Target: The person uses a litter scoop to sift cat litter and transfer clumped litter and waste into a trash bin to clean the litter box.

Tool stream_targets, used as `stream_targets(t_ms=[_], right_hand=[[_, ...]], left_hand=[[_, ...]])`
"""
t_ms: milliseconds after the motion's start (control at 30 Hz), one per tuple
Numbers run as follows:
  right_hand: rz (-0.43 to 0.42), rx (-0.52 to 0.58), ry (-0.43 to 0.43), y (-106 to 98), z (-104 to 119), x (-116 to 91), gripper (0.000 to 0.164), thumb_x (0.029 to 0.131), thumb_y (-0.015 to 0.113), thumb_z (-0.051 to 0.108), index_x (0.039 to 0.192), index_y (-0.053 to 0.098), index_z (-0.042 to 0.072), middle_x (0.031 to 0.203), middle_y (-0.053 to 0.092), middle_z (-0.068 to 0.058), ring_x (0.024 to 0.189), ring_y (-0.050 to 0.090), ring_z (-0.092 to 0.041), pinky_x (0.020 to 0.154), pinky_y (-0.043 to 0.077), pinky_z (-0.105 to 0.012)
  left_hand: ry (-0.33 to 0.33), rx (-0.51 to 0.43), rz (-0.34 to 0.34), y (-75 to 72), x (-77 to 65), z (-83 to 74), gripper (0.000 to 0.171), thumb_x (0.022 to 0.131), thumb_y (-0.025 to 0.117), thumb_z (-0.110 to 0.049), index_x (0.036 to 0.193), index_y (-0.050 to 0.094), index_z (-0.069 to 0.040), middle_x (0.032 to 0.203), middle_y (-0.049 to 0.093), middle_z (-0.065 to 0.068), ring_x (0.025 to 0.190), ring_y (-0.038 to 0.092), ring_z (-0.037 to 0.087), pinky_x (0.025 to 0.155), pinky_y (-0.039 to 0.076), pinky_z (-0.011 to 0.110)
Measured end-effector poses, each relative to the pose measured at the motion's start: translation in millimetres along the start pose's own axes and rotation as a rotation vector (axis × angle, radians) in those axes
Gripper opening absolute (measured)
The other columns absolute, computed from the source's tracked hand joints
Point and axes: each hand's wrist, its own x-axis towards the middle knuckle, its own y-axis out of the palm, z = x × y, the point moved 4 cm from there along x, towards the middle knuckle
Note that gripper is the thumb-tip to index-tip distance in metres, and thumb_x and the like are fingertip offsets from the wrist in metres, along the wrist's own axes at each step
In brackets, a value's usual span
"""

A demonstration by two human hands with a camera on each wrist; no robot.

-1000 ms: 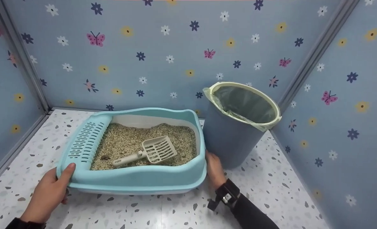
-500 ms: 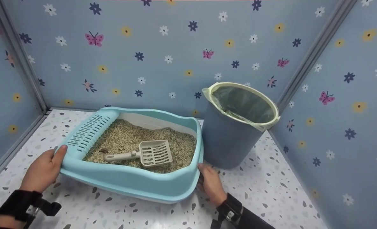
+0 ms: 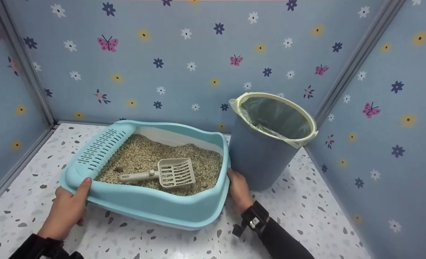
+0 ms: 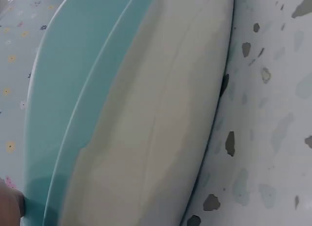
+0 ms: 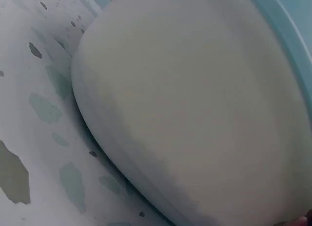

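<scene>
A light-blue litter box (image 3: 152, 205) with a white base stands at an angle on the speckled surface, its near right corner closest to me. Beige scoop (image 3: 175, 173) lies on the litter (image 3: 141, 153), handle pointing left; a dark clump (image 3: 118, 169) sits near the handle. My left hand (image 3: 67, 208) grips the near left corner, thumb over the rim and the other fingers mostly hidden below. At the right side, my right hand (image 3: 240, 189) holds the outer wall under the rim; its fingertips are largely hidden. Both wrist views show mainly the base's pale wall (image 4: 156, 104).
A grey-blue trash bin (image 3: 259, 158) with a pale rim and a plastic liner stands close beside the box's right side. Flower-patterned panels (image 3: 184, 82) enclose the back and both sides. Speckled floor (image 3: 306, 208) extends to the right and in front.
The litter box has turned, its near right corner swinging toward me, with the scoop carried along. My left hand has shifted along the rim to the near corner; the right has slid farther back since half a second ago.
</scene>
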Motion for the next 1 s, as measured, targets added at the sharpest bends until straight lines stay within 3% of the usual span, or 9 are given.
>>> stream_targets(t_ms=[67,133,200,300,400,533,733,833,1000], right_hand=[[0.021,0.036,0.008,3,-1,-7,0.046,0.118,0.050,0.042,0.104,0.072,0.004,0.078,0.064,-0.001,0.064,0.057,-0.014,0.065,0.049,-0.029],[0.042,0.092,0.026,6,-2,-18,0.042,0.118,0.050,0.042,0.095,0.064,0.009,0.068,0.053,0.002,0.055,0.045,-0.013,0.055,0.041,-0.027],[0.078,0.147,0.029,9,-4,-33,0.040,0.119,0.047,0.039,0.091,0.057,0.013,0.065,0.046,0.004,0.051,0.038,-0.012,0.052,0.036,-0.026],[0.155,0.177,0.022,13,-3,-55,0.040,0.121,0.043,0.035,0.088,0.051,0.014,0.065,0.042,0.005,0.053,0.038,-0.012,0.051,0.035,-0.025],[0.227,0.155,0.020,13,0,-67,0.041,0.122,0.042,0.036,0.089,0.052,0.015,0.067,0.044,0.004,0.054,0.041,-0.012,0.051,0.035,-0.024],[0.197,0.110,0.031,4,-1,-50,0.046,0.121,0.044,0.044,0.089,0.059,0.014,0.068,0.051,0.002,0.054,0.045,-0.013,0.050,0.037,-0.025],[0.038,0.046,0.003,-7,-5,-10,0.050,0.120,0.045,0.047,0.097,0.068,0.008,0.066,0.059,-0.001,0.050,0.048,-0.014,0.048,0.042,-0.026],[0.010,0.052,0.000,-8,-7,-7,0.049,0.120,0.044,0.046,0.102,0.068,0.008,0.065,0.058,0.001,0.050,0.046,-0.014,0.048,0.040,-0.025],[0.012,0.112,0.003,-8,-7,-18,0.043,0.121,0.043,0.041,0.098,0.061,0.009,0.064,0.048,0.002,0.052,0.042,-0.014,0.050,0.036,-0.026]], left_hand=[[0.010,-0.036,-0.010,-4.7,5.3,-1.6,0.077,0.115,0.037,-0.065,0.117,0.043,0.011,0.064,0.054,0.003,0.050,0.056,0.017,0.050,0.055,0.034],[0.031,-0.066,-0.005,-9.2,13.7,-3.1,0.065,0.117,0.039,-0.062,0.106,0.048,0.002,0.062,0.054,0.002,0.050,0.056,0.016,0.049,0.055,0.034],[0.056,-0.091,0.020,-13.3,24.1,-5.4,0.069,0.117,0.038,-0.061,0.120,0.051,0.007,0.061,0.052,0.001,0.051,0.055,0.015,0.050,0.055,0.033],[0.089,-0.118,0.043,-16.6,39.5,-8.9,0.073,0.117,0.037,-0.062,0.145,0.032,0.005,0.065,0.049,0.002,0.054,0.053,0.015,0.051,0.054,0.033],[0.097,-0.140,0.040,-18.1,47.5,-10.7,0.077,0.116,0.037,-0.065,0.153,0.017,-0.001,0.068,0.047,0.002,0.056,0.051,0.015,0.052,0.054,0.033],[0.100,-0.158,0.034,-7.7,38.8,-11.6,0.074,0.115,0.036,-0.066,0.157,0.013,-0.009,0.070,0.045,0.003,0.058,0.050,0.015,0.052,0.054,0.033],[0.089,-0.204,0.073,28.6,6.5,-18.5,0.083,0.116,0.034,-0.066,0.172,-0.006,-0.019,0.071,0.045,0.003,0.056,0.049,0.015,0.048,0.051,0.031],[0.066,-0.196,0.073,37.6,1.2,-21.8,0.083,0.117,0.034,-0.064,0.168,-0.004,-0.012,0.069,0.046,0.004,0.055,0.049,0.015,0.047,0.051,0.032],[0.057,-0.159,0.042,36.4,10.8,-24.2,0.075,0.116,0.037,-0.063,0.154,0.013,-0.002,0.065,0.045,0.005,0.053,0.049,0.018,0.047,0.049,0.034]])
